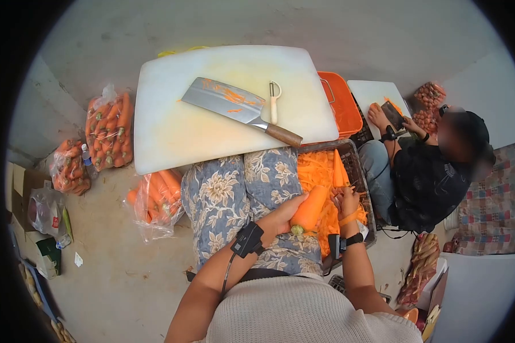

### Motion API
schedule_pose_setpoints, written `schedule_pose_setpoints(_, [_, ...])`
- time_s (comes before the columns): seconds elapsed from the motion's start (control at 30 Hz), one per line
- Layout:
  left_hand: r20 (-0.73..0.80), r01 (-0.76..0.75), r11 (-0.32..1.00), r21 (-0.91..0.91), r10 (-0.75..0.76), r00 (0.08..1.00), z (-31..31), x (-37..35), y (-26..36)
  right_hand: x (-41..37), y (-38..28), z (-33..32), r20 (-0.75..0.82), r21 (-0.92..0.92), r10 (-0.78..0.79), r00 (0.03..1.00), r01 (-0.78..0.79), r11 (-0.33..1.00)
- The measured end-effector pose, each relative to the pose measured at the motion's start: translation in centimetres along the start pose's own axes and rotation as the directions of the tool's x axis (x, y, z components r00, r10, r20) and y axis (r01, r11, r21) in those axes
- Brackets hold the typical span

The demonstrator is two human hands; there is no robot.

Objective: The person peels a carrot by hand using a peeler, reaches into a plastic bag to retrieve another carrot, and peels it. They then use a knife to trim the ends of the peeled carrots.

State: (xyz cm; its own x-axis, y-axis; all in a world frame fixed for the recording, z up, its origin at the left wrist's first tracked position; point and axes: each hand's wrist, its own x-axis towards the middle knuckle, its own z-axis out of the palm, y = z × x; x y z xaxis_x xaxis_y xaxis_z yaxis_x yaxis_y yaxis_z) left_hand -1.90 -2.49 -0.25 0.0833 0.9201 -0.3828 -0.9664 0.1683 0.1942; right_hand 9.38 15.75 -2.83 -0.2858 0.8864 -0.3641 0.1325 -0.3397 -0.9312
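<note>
My left hand point(285, 214) is wrapped round a thick orange carrot point(310, 210), its stem end toward me, held over my lap at the edge of a dark crate point(357, 166). Right of the carrot, my right hand point(347, 203) is above the crate with its fingers curled in; a small dark bit shows at the fingertips, too small to name. Orange carrot peelings point(316, 167) fill the crate. Another carrot point(339, 170) lies on them just beyond my right hand. On the white cutting board point(171, 123) rest a cleaver point(226, 102) with orange scraps and a peeler point(274, 103).
Bags of carrots point(110, 130) stand on the floor at left, and an open plastic bag of carrots point(157, 197) lies by my knee. An orange bin point(343, 106) stands behind the crate. At right a co-worker point(435, 166) handles a cleaver point(393, 116) at another white board point(377, 91).
</note>
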Motion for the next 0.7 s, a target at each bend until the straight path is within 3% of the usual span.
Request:
schedule_pose_setpoints(0.17, [0.049, -0.021, 0.997, -0.075, 0.025, 0.999, 0.2, -0.1, 0.5, -3.4, -1.3, 1.0, 0.015, -0.018, -0.048, 0.999, 0.048, 0.999])
schedule_pose_setpoints(0.23, [0.086, -0.014, 0.992, -0.129, 0.025, 0.996, -0.5, 0.5, 0.2, -5.8, -2.8, 2.7, 0.066, 0.012, -0.189, 0.98, 0.189, 0.982])
schedule_pose_setpoints(0.27, [0.083, -0.01, 0.991, -0.131, 0.021, 0.996, -0.8, 0.7, 0.1, -6.6, -2.9, 3.2, 0.063, 0.01, -0.185, 0.981, 0.184, 0.983])
schedule_pose_setpoints(0.33, [0.013, -0.056, 0.99, -0.132, 0.058, 0.998, -1.1, 1.0, -0.1, -8.5, -3.3, 4.3, 0.206, -0.038, -0.294, 0.933, 0.308, 0.951])
schedule_pose_setpoints(0.37, [0.009, -0.053, 0.989, -0.137, 0.055, 0.998, -0.8, 1.0, -0.1, -11.6, -6.4, 6.2, 0.237, -0.113, -0.195, 0.952, 0.227, 0.967])
schedule_pose_setpoints(0.4, [0.011, -0.055, 0.985, -0.163, 0.058, 0.998, -0.2, 0.8, 0.1, -11.5, -5.5, 6.6, 0.237, -0.118, -0.188, 0.953, 0.221, 0.968])
schedule_pose_setpoints(0.47, [0.01, -0.056, 0.979, -0.195, 0.059, 0.998, 0.3, 0.5, 0.3, -10.7, -3.4, 6.9, 0.362, -0.321, -0.473, 0.804, 0.583, 0.746])
schedule_pose_setpoints(0.5, [0.001, -0.06, 0.983, -0.171, 0.061, 0.998, 0.3, 0.4, 0.4, -10.8, -3.7, 7.3, 0.369, -0.454, -0.451, 0.813, 0.581, 0.676])
schedule_pose_setpoints(0.53, [-0.008, -0.062, 0.987, -0.146, 0.062, 0.998, 0.3, 0.4, 0.5, -10.3, -3.3, 7.2, 0.369, -0.458, -0.445, 0.816, 0.576, 0.677])
schedule_pose_setpoints(0.6, [-0.022, -0.062, 0.993, -0.099, 0.06, 0.998, 0.3, 0.6, 0.8, -9.0, -2.6, 7.0, 0.342, -0.282, -0.33, 0.88, 0.431, 0.857])
schedule_pose_setpoints(0.7, [-0.049, -0.075, 0.995, -0.063, 0.072, 0.996, 0.8, 0.9, 0.9, -8.5, -2.6, 7.0, 0.347, -0.314, -0.317, 0.883, 0.428, 0.848])
